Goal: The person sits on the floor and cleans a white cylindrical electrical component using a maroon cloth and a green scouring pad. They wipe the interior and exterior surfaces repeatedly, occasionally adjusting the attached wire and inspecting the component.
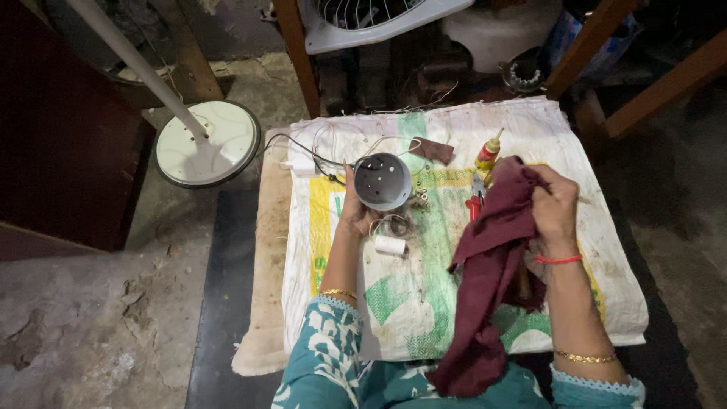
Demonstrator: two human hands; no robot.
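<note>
My left hand [354, 206] grips a round grey metal housing [382, 181] with small holes in its face, held just above the white woven sack [606, 250] that covers the low work surface. Thin wires [318, 151] run from the housing to the left. My right hand [555, 206] clutches a dark maroon cloth [488, 280] that hangs down toward my lap. A small white roll [390, 245] lies on the sack just below the housing, beside a coil of wire [395, 224].
A small yellow-and-red bottle [488, 154], red-handled pliers [475, 198] and a dark brown patch [432, 150] lie on the sack. A white round fan base with its pole [206, 142] stands on the floor at left. A fan grille [363, 19] and wooden legs [299, 53] are behind.
</note>
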